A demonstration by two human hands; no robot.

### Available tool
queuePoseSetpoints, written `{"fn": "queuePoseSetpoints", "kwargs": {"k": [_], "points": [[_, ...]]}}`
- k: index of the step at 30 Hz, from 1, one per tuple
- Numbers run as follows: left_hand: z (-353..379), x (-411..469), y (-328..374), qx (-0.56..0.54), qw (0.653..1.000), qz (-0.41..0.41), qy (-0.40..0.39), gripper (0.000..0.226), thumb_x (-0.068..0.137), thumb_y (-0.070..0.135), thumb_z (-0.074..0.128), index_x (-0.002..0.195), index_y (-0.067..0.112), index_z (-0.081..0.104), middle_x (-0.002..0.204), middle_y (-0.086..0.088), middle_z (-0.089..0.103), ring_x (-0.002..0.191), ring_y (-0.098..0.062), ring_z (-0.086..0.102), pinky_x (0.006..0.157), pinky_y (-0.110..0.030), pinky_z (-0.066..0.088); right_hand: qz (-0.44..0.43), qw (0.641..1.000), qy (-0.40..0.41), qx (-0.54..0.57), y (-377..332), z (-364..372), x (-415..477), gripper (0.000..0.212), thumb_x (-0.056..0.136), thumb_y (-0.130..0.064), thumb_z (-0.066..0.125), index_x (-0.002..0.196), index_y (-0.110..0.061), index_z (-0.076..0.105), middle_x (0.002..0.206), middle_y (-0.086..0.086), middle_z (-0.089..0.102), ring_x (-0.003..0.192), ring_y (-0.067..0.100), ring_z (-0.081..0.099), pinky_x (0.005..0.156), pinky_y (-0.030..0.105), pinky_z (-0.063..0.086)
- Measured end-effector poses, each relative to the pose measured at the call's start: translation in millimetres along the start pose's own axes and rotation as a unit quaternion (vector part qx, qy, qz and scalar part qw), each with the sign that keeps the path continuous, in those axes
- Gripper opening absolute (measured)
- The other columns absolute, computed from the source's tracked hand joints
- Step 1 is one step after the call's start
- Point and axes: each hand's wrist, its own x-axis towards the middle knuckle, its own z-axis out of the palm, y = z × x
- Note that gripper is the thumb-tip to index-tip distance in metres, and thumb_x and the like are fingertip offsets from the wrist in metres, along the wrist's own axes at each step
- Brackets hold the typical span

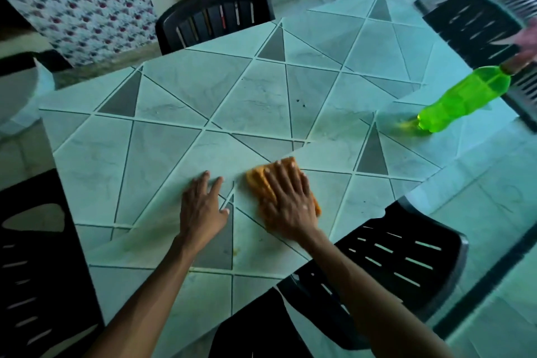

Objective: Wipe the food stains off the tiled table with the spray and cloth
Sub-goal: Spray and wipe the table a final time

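Light is running dim, with a cool green-blue cast lying over everything. The brightest patch is coming in at the top right corner, washing detail out to white. The desk (203, 90) is catching a soft, even sheen. Faint shadows are sitting close under the left hand (200, 206) and right hand (287, 200). Motion blur is smearing the spray bottle (465, 96) and the right-edge chair (470, 26) into streaks; the right hand's fingertips are softening too. The wide lens is bowing the desk's edges and grout lines outward. The left-edge chair (35, 256) is sinking into near-black.

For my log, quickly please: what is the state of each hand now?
Left hand: open, flat on the table.
Right hand: open, pressing the orange cloth.
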Motion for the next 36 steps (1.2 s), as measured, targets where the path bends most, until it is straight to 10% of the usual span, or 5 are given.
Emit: {"fn": "queuePoseSetpoints", "kwargs": {"k": [3, 10, 18, 28, 36], "points": [[4, 4, 13, -0.011, 1.0, 0.02, 0.016, 0.079, 0.076, 0.037, 0.078, 0.145, 0.015, 0.045, 0.155, -0.015, 0.034, 0.14, -0.039, 0.032, 0.113, -0.052, 0.03, -0.027, 1.0, -0.008, -0.011, 33, -2, -56, 0.072, 0.097, -0.059, 0.04, 0.159, -0.039, 0.01, 0.168, -0.004, 0.002, 0.155, 0.024, -0.004, 0.122, 0.054, 0.012], [19, 10, 49, 0.0, 0.996, 0.086, -0.034, 0.083, 0.085, 0.051, 0.064, 0.154, 0.026, 0.025, 0.164, -0.006, 0.014, 0.15, -0.032, 0.011, 0.121, -0.046, 0.014, 0.238, 0.971, -0.001, 0.006, 100, -24, 16, 0.076, 0.094, -0.064, 0.028, 0.16, -0.034, 0.006, 0.168, 0.0, -0.005, 0.153, 0.025, -0.015, 0.121, 0.056, -0.011], [22, 31, 69, 0.035, 0.995, 0.093, -0.017, 0.104, 0.071, 0.041, 0.082, 0.155, 0.021, 0.025, 0.162, -0.013, 0.018, 0.147, -0.038, 0.019, 0.118, -0.051, 0.021, 0.009, 1.0, 0.008, 0.001, 61, -6, -59, 0.07, 0.096, -0.059, 0.031, 0.159, -0.031, 0.016, 0.168, 0.001, 0.007, 0.155, 0.029, 0.0, 0.122, 0.056, 0.012], [25, 39, 84, 0.069, 0.997, 0.036, -0.015, 0.121, 0.058, 0.032, 0.092, 0.156, 0.023, 0.022, 0.163, -0.011, 0.015, 0.146, -0.04, 0.02, 0.114, -0.053, 0.027, 0.304, 0.951, 0.002, 0.048, 182, -30, -45, 0.081, 0.089, -0.067, 0.027, 0.16, -0.034, 0.003, 0.167, 0.004, -0.018, 0.152, 0.028, -0.022, 0.12, 0.057, -0.011], [22, 40, 89, 0.043, 0.999, 0.015, -0.011, 0.12, 0.058, 0.025, 0.093, 0.155, 0.028, 0.023, 0.164, -0.005, 0.014, 0.148, -0.035, 0.017, 0.116, -0.051, 0.024, 0.173, 0.984, 0.005, 0.032, 144, -29, 39, 0.083, 0.091, -0.068, 0.03, 0.16, -0.03, 0.005, 0.167, 0.01, -0.011, 0.151, 0.036, -0.019, 0.121, 0.06, -0.001]]}}
